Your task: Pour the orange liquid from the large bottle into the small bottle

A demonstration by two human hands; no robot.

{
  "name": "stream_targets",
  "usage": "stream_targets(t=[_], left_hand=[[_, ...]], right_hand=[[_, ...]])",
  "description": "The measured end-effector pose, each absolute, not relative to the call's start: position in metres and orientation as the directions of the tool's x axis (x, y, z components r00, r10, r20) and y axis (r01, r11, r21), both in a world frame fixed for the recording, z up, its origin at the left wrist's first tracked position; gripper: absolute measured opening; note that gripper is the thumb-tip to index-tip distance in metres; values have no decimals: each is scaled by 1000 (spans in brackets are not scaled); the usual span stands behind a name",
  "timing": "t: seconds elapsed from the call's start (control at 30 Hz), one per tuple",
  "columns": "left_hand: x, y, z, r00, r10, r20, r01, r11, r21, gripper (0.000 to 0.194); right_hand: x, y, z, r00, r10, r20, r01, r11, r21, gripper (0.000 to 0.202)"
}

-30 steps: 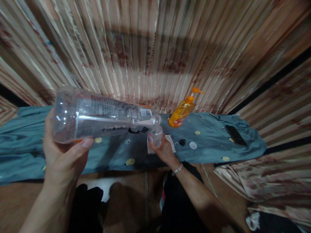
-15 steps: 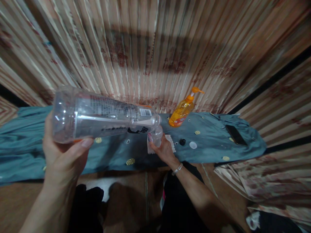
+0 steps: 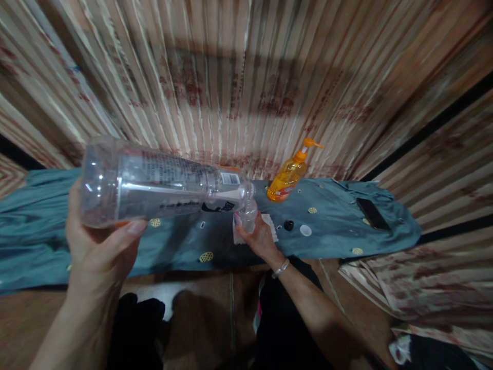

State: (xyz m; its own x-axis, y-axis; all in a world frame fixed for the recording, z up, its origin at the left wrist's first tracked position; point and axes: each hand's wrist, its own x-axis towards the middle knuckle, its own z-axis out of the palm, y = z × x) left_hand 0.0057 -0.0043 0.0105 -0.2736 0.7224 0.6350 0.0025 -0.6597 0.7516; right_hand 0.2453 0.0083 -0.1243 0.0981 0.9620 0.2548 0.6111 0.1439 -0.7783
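My left hand (image 3: 103, 241) is wrapped round the base end of a large clear plastic bottle (image 3: 165, 185) with a printed label. That bottle lies nearly level in the air, its neck tipped slightly down to the right. At its mouth stands a small clear container (image 3: 249, 215), gripped by my right hand (image 3: 262, 236). The two mouths meet or nearly touch; I cannot tell which. Beneath the small container a white cloth or tissue (image 3: 272, 226) lies on the teal cover. No liquid stream can be made out.
An orange pump bottle (image 3: 287, 177) stands behind my right hand. To the right lie a black cap (image 3: 288, 225), a white round lid (image 3: 305, 230) and a dark phone (image 3: 373, 214). The narrow surface has a teal cloth (image 3: 327, 246); a striped curtain (image 3: 231, 77) hangs behind.
Hardly anything differs. The base of the large bottle and my left hand have shifted very slightly left; my right hand stays on the small container.
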Motion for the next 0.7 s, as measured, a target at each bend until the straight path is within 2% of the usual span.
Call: stream_targets(t=[0.1,0.7], left_hand=[[7,-6,13,-304,778,549,-113,-602,791,74],[8,-7,12,-318,782,536,-152,-600,786,75]], right_hand=[[245,8,-123,96,962,257,614,146,-776,57],[244,7,-117,99,968,230,615,123,-779,55]])
